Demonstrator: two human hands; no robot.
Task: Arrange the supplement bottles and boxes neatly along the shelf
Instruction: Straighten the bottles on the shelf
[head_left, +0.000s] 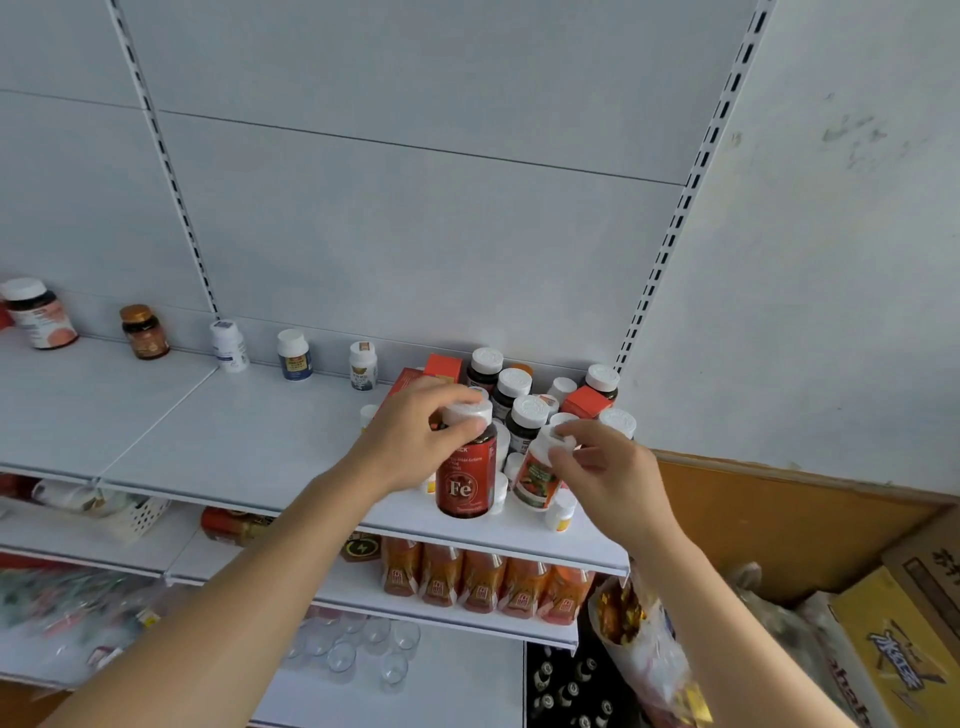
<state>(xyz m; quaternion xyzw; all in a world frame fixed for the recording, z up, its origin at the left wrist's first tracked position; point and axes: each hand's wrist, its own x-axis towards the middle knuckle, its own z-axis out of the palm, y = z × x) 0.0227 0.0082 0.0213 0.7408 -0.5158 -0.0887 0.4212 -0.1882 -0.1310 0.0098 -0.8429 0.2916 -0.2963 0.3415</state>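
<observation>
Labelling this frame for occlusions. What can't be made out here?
All head view:
- Red Fe bottle: cap mostly hidden by the left hand's grip.
- Tilted white-capped bottle: cap partly covered by the right hand.
- Back-row bottles: labels hidden by the front ones.
- Bottle at far left: label text too small.
- Lower-left shelf goods: blurred.

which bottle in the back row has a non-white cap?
The small brown bottle, second from left: its cap is bronze, while the other spaced-out bottles in that row have white caps.
</observation>
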